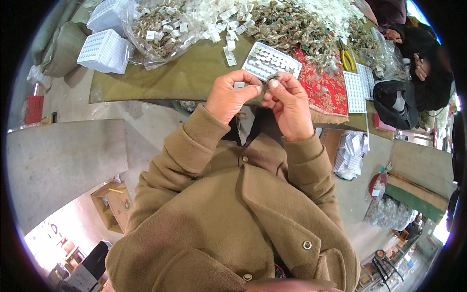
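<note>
My left hand [230, 96] is closed in a pinch, thumb against forefinger, at the table's near edge. Close beside it my right hand [292, 108] pinches a small dark greenish piece [273, 77], too small to name; the fingertips of both hands nearly meet there. A small white block [239, 85] shows in the gap between my left thumb and forefinger; whether it is held or lies behind, I cannot tell. Just beyond my hands, a white tray [297, 67] lies tilted on the table, with rows of round pale pieces in its pockets.
Heaps of brownish bagged strands [292, 29] and small white boxes [214, 29] cover the table's far side. A red patterned cloth [321, 87], yellow-handled pliers [347, 61] and another white tray [354, 92] lie right. Stacked trays [103, 51] stand left. Another person's hand [420, 67] shows far right.
</note>
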The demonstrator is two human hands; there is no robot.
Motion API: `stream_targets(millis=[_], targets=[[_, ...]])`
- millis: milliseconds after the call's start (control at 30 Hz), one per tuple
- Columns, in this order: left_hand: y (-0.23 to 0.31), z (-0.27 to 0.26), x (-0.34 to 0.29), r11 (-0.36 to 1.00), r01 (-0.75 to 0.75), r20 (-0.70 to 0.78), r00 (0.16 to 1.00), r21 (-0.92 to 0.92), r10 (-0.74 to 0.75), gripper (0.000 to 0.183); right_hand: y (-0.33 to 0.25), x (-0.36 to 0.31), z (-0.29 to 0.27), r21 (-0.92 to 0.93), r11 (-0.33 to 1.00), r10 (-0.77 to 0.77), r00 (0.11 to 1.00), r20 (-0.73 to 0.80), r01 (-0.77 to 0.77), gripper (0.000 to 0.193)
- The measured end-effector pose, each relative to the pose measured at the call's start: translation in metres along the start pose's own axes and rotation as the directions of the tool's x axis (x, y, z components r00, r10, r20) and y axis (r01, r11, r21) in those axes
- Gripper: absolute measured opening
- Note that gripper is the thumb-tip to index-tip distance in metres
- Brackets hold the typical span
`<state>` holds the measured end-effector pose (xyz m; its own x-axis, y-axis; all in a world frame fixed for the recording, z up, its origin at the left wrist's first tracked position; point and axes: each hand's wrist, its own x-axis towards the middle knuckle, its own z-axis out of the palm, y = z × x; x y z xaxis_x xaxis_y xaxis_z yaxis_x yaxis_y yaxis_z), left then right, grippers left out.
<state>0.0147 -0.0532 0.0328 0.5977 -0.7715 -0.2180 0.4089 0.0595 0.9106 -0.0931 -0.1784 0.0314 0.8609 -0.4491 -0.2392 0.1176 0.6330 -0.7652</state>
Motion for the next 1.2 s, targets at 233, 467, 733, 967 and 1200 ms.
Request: stream_targets(millis=[233,467,733,967,1200], targets=[[0.026,-0.032,0.017,0.942,0.033,0.033,0.998,0.334,-0.046,0.016,-0.012,0.003,-0.006,-0.037,0.998,-0.054,0.998,0.027,0.055,0.007],[0.031,-0.053,0.093,0.268,0.173,-0.264,0.899,0.948,0.351,0.040,0.005,0.006,0.002,-0.191,0.975,-0.095,0.992,0.086,0.110,0.009],[0.015,-0.065,0.105,0.325,0.183,-0.260,0.942,0.928,0.212,0.037,0.013,0.009,-0.002,-0.188,0.980,-0.043,0.995,0.089,0.059,0.008],[0.026,-0.076,0.078,0.971,0.228,-0.240,0.949,0.071,-0.206,0.022,0.014,0.014,0.003,-0.164,0.986,0.003,0.997,0.079,0.010,0.004],[0.024,-0.044,0.019,0.937,0.253,0.075,0.968,-0.243,-0.241,0.034,0.005,0.017,0.017,0.105,0.994,0.030,0.997,0.071,-0.038,0.007]])
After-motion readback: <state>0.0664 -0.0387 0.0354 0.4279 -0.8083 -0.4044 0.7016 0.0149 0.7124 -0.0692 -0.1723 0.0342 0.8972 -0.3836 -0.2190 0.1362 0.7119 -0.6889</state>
